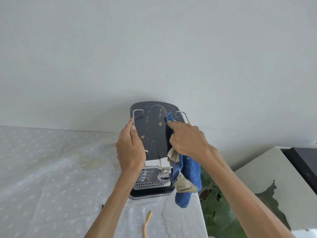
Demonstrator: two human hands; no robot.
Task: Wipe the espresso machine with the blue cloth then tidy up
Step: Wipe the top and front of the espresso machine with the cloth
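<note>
Blue cloth [188,170] — right hand [187,138] presses it on espresso machine [151,127].

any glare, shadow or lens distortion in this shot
Head view: soft, even light; the chrome front of the espresso machine mirrors its surroundings, a faint shadow spreads on the wall behind it, and wide-angle stretch bows the forearms and table edge; focus is fairly sharp throughout.

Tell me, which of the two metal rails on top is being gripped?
The left rail: the left hand grips it. The right rail stands free beside the blue cloth.
</note>
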